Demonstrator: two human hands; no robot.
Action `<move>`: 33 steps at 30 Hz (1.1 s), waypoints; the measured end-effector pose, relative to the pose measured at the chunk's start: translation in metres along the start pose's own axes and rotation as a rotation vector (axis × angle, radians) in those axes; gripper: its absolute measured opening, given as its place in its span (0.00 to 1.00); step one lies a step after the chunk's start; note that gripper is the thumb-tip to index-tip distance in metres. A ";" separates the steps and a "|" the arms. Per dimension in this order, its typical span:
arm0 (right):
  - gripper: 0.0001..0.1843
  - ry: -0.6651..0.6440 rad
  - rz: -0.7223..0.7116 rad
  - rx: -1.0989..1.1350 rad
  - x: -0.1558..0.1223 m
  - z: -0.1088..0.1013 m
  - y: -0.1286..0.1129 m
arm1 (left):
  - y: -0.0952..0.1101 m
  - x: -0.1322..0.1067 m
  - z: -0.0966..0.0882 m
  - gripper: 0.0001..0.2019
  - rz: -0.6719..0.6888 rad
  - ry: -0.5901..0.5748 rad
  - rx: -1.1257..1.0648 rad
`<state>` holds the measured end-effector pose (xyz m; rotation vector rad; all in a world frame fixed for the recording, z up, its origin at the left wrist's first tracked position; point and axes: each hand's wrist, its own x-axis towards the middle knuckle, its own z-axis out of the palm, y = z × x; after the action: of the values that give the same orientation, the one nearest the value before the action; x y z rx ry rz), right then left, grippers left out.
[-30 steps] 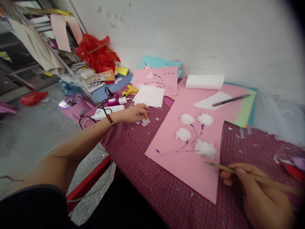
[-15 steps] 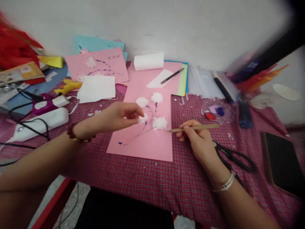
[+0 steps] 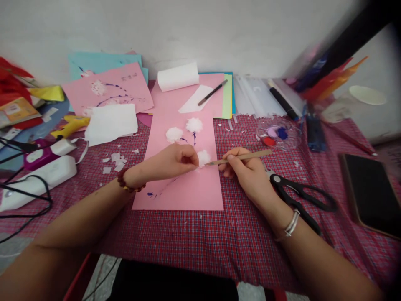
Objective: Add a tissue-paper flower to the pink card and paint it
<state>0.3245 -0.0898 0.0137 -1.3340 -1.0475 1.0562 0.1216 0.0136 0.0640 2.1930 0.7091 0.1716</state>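
Note:
A pink paper sheet lies on the red checked cloth, with purple painted stems and white fluffy tissue tufts stuck on it. My left hand is over the sheet, its fingers pinched together at the lower tuft; what the pinch holds is too small to name. My right hand grips a thin wooden stick like a pen, its tip touching that same tuft from the right.
Black scissors lie just right of my right hand. A clear paint palette, a dark tablet, a white roll, coloured papers, white paper scraps, a glue gun and a power strip surround the sheet.
My left hand left the scraps at the left and came over the pink sheet to the lower tuft. The stick tip moved up to that tuft. The view swung right.

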 end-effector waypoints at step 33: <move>0.09 0.042 -0.142 -0.187 -0.015 0.007 -0.001 | -0.002 0.000 0.022 0.05 -0.041 0.378 0.132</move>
<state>0.3141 -0.1031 0.0153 -1.4019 -1.2137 0.8372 0.1286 0.0003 0.0475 2.2944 0.9959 0.5422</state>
